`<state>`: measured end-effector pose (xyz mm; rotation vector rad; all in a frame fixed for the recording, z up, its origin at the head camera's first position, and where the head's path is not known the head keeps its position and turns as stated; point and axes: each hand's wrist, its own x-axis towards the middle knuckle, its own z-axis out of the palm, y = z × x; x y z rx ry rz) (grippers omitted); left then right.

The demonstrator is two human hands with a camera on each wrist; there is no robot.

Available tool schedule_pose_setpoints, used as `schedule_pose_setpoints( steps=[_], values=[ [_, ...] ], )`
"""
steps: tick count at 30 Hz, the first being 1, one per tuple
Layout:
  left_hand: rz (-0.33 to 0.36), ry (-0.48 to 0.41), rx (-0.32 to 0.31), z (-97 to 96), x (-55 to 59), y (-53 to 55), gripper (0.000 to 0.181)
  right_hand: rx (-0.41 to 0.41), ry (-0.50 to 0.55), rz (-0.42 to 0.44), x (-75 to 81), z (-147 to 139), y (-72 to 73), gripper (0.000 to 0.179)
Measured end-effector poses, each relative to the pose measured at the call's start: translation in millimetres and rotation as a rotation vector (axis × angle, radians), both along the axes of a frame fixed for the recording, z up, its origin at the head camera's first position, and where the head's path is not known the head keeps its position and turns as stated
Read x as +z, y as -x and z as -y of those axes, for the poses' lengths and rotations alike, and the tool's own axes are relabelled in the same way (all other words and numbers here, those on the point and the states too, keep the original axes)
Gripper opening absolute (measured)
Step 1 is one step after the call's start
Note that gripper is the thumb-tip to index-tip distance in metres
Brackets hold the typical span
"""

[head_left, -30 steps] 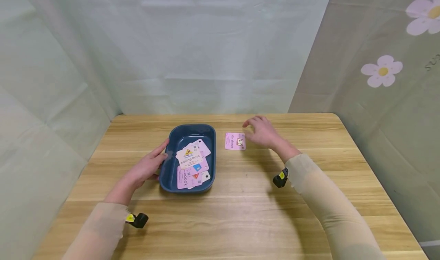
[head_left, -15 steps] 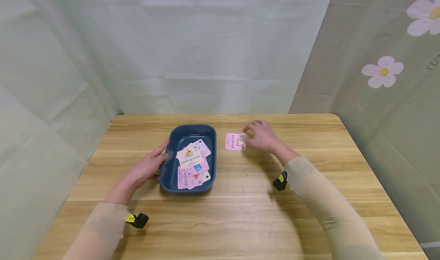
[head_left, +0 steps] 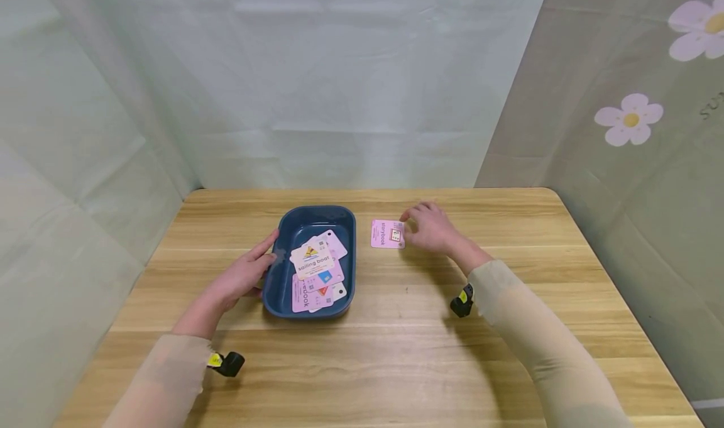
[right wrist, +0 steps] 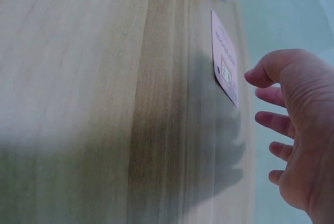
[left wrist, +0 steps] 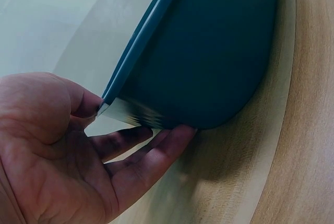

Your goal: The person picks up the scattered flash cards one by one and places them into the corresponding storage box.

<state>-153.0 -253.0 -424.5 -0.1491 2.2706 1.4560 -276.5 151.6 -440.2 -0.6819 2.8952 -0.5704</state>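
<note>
A dark blue tray stands left of centre on the table, and several word cards lie overlapping in it. On top is a "sailing boat" card. My left hand holds the tray by its left side; in the left wrist view the thumb is at the rim and the fingertips are low on the outer wall. Right of the tray, a pink "storybook" card lies flat on the table. My right hand hovers at that card's right edge, fingers loosely bent, with a gap between fingertips and card in the right wrist view.
The wooden table has rounded far corners, with pale fabric hanging behind it and at the sides. Each wrist carries a small black camera. The right arm throws a shadow on the wood.
My right hand has sunk slightly toward the storybook card, its fingertips now closer to the card's right edge. The left hand and the tray have stayed in place.
</note>
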Motion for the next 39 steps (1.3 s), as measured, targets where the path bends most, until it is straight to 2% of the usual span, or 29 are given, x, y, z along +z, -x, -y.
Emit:
schedule_pose_setpoints(
  steps=[21,39],
  values=[
    [-0.002,0.021,0.002,-1.9,1.6,-1.3,0.062,0.009,-0.045,0.022,-4.3,-2.8,-0.6,0.065],
    [0.0,0.026,0.019,-2.8,2.0,-2.1,0.062,0.008,-0.079,0.058,-6.4,-1.3,2.0,0.075]
  ],
)
